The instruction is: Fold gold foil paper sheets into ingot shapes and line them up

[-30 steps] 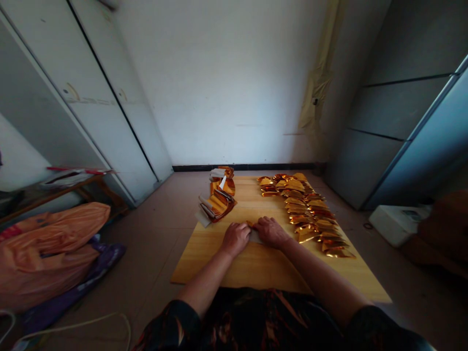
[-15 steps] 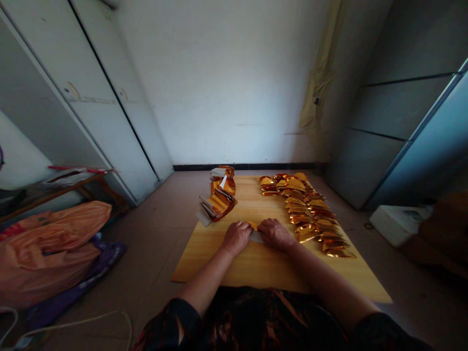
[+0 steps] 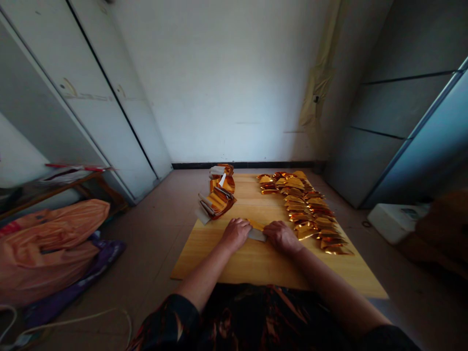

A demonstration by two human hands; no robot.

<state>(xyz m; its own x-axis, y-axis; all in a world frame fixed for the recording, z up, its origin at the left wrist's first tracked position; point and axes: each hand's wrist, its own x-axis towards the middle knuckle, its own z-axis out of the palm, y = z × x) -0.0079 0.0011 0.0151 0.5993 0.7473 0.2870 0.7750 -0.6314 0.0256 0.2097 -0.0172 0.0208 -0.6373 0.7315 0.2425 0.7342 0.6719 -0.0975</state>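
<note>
Head camera view shows a person sitting at a pale wooden board [image 3: 204, 263], with both forearms reaching forward over it. The left hand [image 3: 236, 234] and the right hand [image 3: 281, 238] lie close together near the board's middle, palms down, with only a narrow gap between them. In this gap sits the gold foil piece [image 3: 256, 225], with a pale paper strip [image 3: 256, 235] showing under or beside it. The hands cover much of this piece, so I cannot tell if the fingers pinch it or only press it flat. Much work seems done already: a long row of folded gold foil pieces [image 3: 305, 207] runs at about two o'clock from the hands. What is left seems to be the stacks of gold foil sheets [image 3: 217, 202], at about eleven o'clock, but I cannot count the sheets in them. The folded pieces overlap, so their exact number and shape are also hard to see. An orange plastic bag [image 3: 44, 253] lies on the floor at about nine o'clock, and a white box [image 3: 397, 224] sits at about three o'clock, partly in shadow.
</note>
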